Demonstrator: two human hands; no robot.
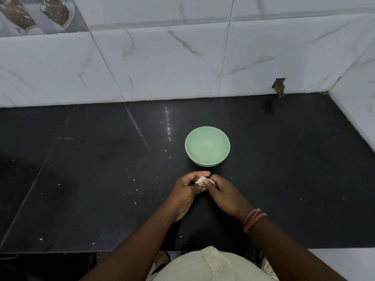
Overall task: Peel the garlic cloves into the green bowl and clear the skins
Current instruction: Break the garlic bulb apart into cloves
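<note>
A pale green bowl (207, 147) stands on the black counter (101, 179), and nothing shows inside it. Just in front of the bowl, both hands meet around a whitish piece of garlic (200, 180). My left hand (187, 191) curls its fingers and thumb round the garlic from the left. My right hand (225, 194) pinches it from the right, and a pink band sits on that wrist. Most of the garlic is hidden by the fingers.
Small white flecks of skin (135, 203) are scattered over the counter. White marble-look wall tiles (182, 57) rise behind the counter, and a tiled side wall (355, 102) closes it at the right. The counter's front edge (101, 250) runs just before my body.
</note>
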